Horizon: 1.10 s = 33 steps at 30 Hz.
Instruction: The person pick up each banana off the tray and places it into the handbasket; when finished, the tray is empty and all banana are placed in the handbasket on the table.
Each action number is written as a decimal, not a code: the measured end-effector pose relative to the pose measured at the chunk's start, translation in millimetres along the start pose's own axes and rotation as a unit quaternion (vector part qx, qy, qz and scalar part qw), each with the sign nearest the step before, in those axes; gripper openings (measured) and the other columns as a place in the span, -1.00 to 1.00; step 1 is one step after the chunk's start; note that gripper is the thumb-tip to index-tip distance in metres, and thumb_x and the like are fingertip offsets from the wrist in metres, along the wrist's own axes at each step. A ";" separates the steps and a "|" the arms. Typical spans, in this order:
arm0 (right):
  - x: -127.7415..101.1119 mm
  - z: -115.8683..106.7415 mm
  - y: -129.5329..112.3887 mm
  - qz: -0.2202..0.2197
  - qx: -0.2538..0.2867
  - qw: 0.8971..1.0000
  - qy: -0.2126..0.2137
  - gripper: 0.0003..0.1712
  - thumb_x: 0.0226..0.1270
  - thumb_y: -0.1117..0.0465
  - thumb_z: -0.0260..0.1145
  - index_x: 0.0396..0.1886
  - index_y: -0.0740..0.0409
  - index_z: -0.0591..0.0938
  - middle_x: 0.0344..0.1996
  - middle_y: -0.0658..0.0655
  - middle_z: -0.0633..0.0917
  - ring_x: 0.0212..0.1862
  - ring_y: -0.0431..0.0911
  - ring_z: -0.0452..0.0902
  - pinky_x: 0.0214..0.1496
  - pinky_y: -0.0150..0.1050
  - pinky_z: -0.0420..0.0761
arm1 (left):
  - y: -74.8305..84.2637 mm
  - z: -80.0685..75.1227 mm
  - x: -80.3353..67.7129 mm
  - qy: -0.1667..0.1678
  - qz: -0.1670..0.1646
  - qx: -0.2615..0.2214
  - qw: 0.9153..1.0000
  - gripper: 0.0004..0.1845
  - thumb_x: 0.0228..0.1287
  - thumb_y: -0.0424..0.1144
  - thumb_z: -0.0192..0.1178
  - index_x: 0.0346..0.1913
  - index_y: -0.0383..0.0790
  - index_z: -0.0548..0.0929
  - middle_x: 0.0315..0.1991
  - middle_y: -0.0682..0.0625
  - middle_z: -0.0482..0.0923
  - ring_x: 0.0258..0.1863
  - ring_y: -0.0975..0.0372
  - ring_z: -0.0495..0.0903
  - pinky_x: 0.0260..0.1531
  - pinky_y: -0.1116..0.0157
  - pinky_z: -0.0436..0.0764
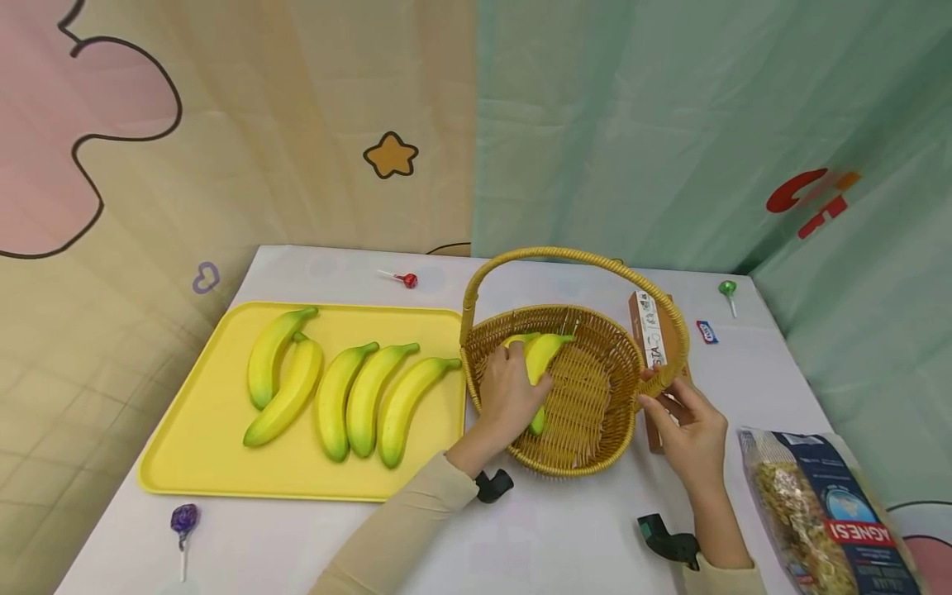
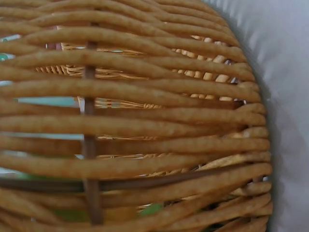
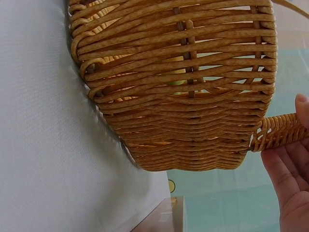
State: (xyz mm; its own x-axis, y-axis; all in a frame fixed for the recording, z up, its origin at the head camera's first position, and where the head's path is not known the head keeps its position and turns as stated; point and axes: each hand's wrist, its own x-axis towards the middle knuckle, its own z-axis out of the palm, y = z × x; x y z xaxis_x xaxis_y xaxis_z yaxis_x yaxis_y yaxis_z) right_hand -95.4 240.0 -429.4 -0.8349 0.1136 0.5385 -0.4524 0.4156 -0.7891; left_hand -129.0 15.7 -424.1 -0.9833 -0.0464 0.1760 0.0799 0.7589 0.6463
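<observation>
My left hand [image 1: 513, 392] reaches over the near left rim of a woven basket [image 1: 576, 405] and grips a yellow banana [image 1: 546, 351] inside it. Its green tip shows below the palm. Part of a second banana [image 1: 522, 337] shows behind the fingers, mostly hidden by them. My right hand [image 1: 692, 430] pinches the foot of the basket's arched handle [image 1: 554, 252] on the right side. In the right wrist view, the thumb and fingers of the right hand [image 3: 292, 179] hold that handle base [image 3: 280, 130]. Basket weave [image 2: 145, 125] fills most of the left wrist view.
Left of the basket, a yellow tray [image 1: 201, 430] bears several bananas [image 1: 402, 413]. A brown box [image 1: 673, 330] stands behind the handle, and a pasta bag [image 1: 833, 512] lies at right. Lollipops, red [image 1: 409, 281], green [image 1: 727, 287] and purple [image 1: 184, 519], and a small wrapped candy [image 1: 706, 332] lie around.
</observation>
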 end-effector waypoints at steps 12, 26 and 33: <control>-0.3 0.5 -1.4 -0.002 -0.001 1.000 0.000 -0.50 0.00 0.65 0.38 0.03 0.47 0.63 -0.08 -0.10 0.68 -0.06 -0.43 0.62 -0.09 -0.58 0.57 | 0.1 -27.3 -22.0 0.041 0.083 -0.086 0.992 -0.50 0.17 -0.21 0.30 0.18 -0.30 0.55 -0.02 -0.13 0.46 -0.06 0.10 0.43 -0.15 0.22 0.48; 0.7 -1.2 0.2 -0.019 -0.003 1.000 -0.006 -0.52 0.01 0.66 0.37 0.02 0.48 0.63 -0.08 -0.11 0.69 -0.04 -0.38 0.65 -0.07 -0.56 0.58 | -157.0 -171.8 -22.4 0.275 -0.070 -0.076 0.956 -0.50 0.16 -0.34 0.30 0.18 -0.41 0.53 0.07 -0.39 0.38 0.02 -0.15 0.37 -0.03 -0.03 0.34; 1.0 0.3 -0.6 -0.011 0.004 1.000 -0.006 -0.52 0.02 0.66 0.36 0.03 0.48 0.63 -0.08 -0.12 0.70 -0.05 -0.40 0.64 -0.08 -0.57 0.58 | -215.3 -211.3 -25.3 0.325 -0.141 -0.044 0.934 -0.45 0.19 -0.33 0.26 0.27 -0.38 0.48 0.10 -0.39 0.34 0.06 -0.06 0.30 0.07 -0.04 0.22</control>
State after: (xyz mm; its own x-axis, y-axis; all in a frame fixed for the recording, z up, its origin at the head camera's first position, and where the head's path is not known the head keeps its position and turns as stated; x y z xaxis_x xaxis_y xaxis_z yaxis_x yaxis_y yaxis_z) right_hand -96.0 239.6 -428.5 -0.8280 0.0933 0.5528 -0.4739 0.4105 -0.7791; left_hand -86.8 -283.7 -410.9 -0.6622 -0.6434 0.3842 -0.1267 0.6015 0.7888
